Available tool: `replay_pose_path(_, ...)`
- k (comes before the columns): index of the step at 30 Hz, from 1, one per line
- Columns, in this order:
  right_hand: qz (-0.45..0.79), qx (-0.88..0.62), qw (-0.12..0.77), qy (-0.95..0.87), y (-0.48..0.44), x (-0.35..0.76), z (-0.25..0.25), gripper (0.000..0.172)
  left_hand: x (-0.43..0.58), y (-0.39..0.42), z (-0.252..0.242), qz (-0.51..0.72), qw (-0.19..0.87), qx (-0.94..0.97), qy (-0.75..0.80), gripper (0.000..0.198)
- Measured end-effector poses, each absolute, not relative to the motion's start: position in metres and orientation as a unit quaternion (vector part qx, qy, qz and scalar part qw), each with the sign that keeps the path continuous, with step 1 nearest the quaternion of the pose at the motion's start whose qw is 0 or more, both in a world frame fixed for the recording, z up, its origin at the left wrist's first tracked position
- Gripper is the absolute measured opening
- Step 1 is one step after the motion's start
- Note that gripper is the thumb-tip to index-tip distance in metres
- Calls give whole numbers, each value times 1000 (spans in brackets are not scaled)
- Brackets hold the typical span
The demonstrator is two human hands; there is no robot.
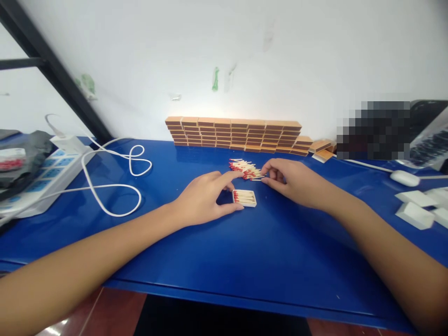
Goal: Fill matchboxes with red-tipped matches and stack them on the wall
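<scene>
A small white matchbox tray (245, 198) holding red-tipped matches lies on the blue table. My left hand (206, 196) is at its left end, thumb along the near edge, fingers spread apart, with the index fingertip reaching the loose matches. Just behind the tray is a pile of loose matches (247, 169) with red heads mostly to the left. At the pile's right end, my right hand (292, 179) has thumb and index finger closed around match ends.
Stacked matchboxes (233, 135) form a low wall behind the pile. White cables (129, 186) and a power strip (49, 177) lie left. At right are white trays (416, 214), a white mouse-shaped object (405, 178) and an opened matchbox (321, 151).
</scene>
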State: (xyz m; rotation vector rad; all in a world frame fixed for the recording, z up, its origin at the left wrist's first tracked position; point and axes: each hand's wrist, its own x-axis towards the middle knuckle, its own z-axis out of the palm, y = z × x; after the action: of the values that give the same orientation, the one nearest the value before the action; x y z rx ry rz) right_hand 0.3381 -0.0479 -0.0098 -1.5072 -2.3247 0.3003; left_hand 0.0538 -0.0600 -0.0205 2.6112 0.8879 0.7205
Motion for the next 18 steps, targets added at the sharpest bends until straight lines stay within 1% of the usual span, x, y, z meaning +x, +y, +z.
replay_pose_path(10,119,-524,154,-829,-51,338,-6,20,54,-60,-20,245,153,904,314,66)
replay_pose_path(15,145,-505,188,-830,-65,327,3,23,54,-59,-21,249,149,901,323,66)
replay_pose_path(18,160,-483,192,-839,-73,319,2,20,53,-58,-21,250,141,900,328,66)
